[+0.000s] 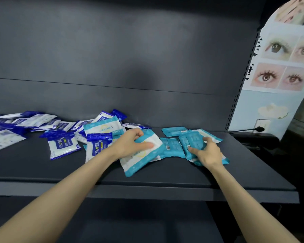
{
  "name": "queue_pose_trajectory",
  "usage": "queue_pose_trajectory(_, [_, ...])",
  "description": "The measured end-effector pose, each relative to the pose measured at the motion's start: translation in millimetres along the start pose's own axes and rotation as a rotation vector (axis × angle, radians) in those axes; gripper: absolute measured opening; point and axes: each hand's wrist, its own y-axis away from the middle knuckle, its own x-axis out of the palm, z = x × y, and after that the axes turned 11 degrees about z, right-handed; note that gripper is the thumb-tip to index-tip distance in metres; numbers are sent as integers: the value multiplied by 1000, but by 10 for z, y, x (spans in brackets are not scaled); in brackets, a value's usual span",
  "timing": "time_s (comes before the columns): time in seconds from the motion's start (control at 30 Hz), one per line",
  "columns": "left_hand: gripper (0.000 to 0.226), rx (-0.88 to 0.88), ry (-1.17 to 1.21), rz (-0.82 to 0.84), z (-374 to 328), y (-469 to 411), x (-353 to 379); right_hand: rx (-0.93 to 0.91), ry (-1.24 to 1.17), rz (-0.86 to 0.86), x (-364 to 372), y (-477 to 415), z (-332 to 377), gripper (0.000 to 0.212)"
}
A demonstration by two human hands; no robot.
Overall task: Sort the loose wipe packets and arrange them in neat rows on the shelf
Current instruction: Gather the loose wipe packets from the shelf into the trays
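On the dark shelf (165,179), head view. Sorting stage, by the look of it: teal packs gathered right of centre, blue packets (63,146) heaped loose at left, no rows yet. Left hand (132,143) lies on a large teal packet (139,163), thumb hooked over its far edge, forefinger stretched across. Right hand (209,153) grips the teal stack (191,141), fingers curled round its sides. Next, likely: square this stack, lay the large packet beside it. Blue heap cut off at frame's left edge; stack count hidden under the palm; print mostly unreadable.
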Motion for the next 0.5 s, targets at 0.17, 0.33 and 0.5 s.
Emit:
queue_pose_trajectory(0.17, [17,-106,86,-95,-99,-218,279,27,-330,84,-267,53,-54,49])
queue_pose_trajectory(0.33, [77,-317,-8,-24,-44,-318,409,186,-25,200,-425,69,-162,89])
queue_pose_trajectory(0.5, [95,-492,-293,-42,-36,-305,434,241,51,342,-444,-81,-322,125])
